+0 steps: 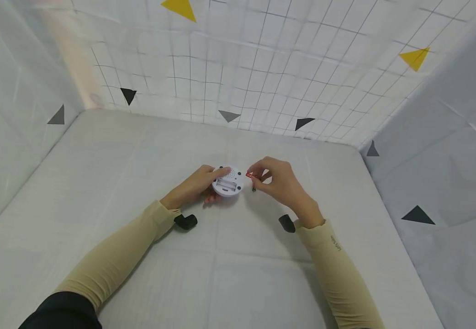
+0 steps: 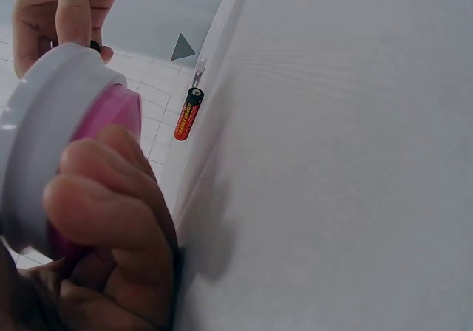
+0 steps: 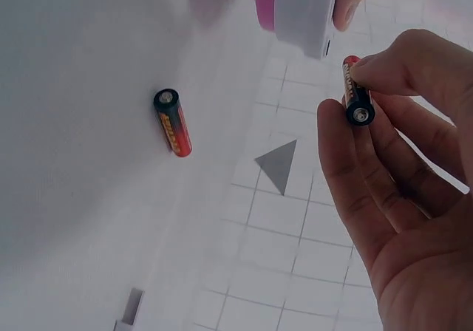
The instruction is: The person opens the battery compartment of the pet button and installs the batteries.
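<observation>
My left hand (image 1: 196, 185) holds a round white device (image 1: 231, 191) with its underside turned up, thumb on top and fingers beneath. A bare battery compartment (image 1: 226, 184) and small dark feet show on that side. The device's other side is pink (image 2: 122, 113) in the left wrist view. Just to its right, my right hand (image 1: 280, 183) pinches a red and black battery (image 3: 358, 94) between thumb and fingers, apart from the device. A second battery (image 3: 174, 124) of the same kind lies on the white surface near the device.
The white-covered table (image 1: 172, 283) runs back to a sheeted wall with grid lines (image 1: 238, 77) and dark triangles. Grey-white sheets (image 1: 439, 173) stand along the sides. A small pale piece (image 3: 129, 312), partly cut off, shows low in the right wrist view; its kind is unclear.
</observation>
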A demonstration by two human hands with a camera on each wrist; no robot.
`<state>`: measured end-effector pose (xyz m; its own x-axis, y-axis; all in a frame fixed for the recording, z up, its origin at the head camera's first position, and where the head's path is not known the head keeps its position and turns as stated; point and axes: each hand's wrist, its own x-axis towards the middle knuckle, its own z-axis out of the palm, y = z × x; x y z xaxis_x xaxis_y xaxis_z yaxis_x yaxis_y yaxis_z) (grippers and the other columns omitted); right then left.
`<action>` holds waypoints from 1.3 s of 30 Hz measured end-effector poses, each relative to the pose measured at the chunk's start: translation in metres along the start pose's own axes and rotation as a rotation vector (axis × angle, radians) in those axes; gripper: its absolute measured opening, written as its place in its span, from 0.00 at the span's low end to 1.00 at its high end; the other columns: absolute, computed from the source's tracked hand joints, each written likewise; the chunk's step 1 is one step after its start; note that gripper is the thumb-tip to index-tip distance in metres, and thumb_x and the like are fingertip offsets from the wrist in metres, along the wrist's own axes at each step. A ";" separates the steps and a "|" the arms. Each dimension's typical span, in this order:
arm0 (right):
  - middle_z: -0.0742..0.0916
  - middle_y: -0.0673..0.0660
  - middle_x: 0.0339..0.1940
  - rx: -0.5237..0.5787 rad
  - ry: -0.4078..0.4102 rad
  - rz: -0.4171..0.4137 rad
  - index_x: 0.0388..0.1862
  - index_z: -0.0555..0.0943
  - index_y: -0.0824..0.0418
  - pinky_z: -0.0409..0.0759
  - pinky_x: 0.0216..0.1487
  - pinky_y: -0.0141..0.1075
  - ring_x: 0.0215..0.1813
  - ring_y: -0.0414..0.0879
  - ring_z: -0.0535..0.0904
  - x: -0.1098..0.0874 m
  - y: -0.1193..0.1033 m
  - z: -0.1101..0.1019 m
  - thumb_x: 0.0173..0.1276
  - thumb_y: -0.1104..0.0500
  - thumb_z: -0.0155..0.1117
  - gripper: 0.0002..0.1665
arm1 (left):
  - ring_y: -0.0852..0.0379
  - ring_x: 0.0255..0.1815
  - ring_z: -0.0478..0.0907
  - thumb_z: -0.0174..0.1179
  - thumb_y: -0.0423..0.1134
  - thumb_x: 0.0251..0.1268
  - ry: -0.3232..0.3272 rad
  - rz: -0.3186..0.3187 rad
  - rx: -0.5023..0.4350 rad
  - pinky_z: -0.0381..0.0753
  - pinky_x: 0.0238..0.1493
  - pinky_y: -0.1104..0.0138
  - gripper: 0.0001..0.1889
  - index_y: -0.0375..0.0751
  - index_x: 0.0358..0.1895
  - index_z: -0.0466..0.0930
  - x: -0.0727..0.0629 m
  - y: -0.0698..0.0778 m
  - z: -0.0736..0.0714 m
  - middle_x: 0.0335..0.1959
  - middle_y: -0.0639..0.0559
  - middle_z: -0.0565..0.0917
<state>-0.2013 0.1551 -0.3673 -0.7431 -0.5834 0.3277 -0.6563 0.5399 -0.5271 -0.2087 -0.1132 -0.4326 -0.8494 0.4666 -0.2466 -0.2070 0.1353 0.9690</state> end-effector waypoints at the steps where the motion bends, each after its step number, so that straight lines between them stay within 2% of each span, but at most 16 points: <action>1: 0.89 0.50 0.41 0.004 -0.003 -0.007 0.49 0.88 0.59 0.89 0.45 0.37 0.42 0.42 0.84 0.000 -0.001 0.001 0.67 0.68 0.74 0.12 | 0.55 0.16 0.70 0.56 0.61 0.80 0.000 0.001 -0.003 0.71 0.18 0.69 0.28 0.36 0.47 0.86 0.000 0.000 0.000 0.21 0.46 0.81; 10: 0.90 0.52 0.42 0.047 0.001 -0.062 0.48 0.88 0.62 0.89 0.44 0.38 0.41 0.43 0.86 0.003 -0.006 0.012 0.65 0.69 0.76 0.13 | 0.55 0.15 0.71 0.55 0.60 0.81 -0.010 0.021 -0.019 0.73 0.18 0.68 0.28 0.34 0.44 0.87 0.001 0.001 -0.001 0.20 0.46 0.81; 18: 0.90 0.52 0.43 0.056 -0.017 -0.072 0.47 0.88 0.61 0.90 0.44 0.40 0.43 0.44 0.86 0.003 -0.008 0.021 0.66 0.68 0.76 0.12 | 0.55 0.15 0.72 0.54 0.61 0.81 -0.014 0.018 0.015 0.74 0.19 0.69 0.29 0.35 0.43 0.87 0.001 0.000 -0.002 0.20 0.46 0.82; 28: 0.89 0.53 0.41 0.056 -0.019 -0.111 0.48 0.90 0.60 0.90 0.41 0.41 0.43 0.44 0.87 0.005 -0.009 0.024 0.65 0.68 0.77 0.13 | 0.56 0.13 0.71 0.55 0.62 0.80 0.000 0.038 -0.007 0.74 0.17 0.68 0.30 0.34 0.36 0.86 0.002 -0.003 0.001 0.18 0.46 0.81; 39: 0.90 0.52 0.42 0.049 -0.022 -0.104 0.47 0.92 0.58 0.89 0.40 0.45 0.40 0.45 0.85 0.007 -0.012 0.029 0.66 0.67 0.77 0.12 | 0.56 0.12 0.71 0.56 0.61 0.80 0.014 0.042 0.002 0.74 0.16 0.68 0.30 0.34 0.35 0.85 0.001 -0.002 0.001 0.17 0.46 0.80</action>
<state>-0.1950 0.1268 -0.3807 -0.6676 -0.6487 0.3654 -0.7224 0.4457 -0.5286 -0.2091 -0.1118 -0.4347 -0.8639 0.4599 -0.2053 -0.1699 0.1175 0.9784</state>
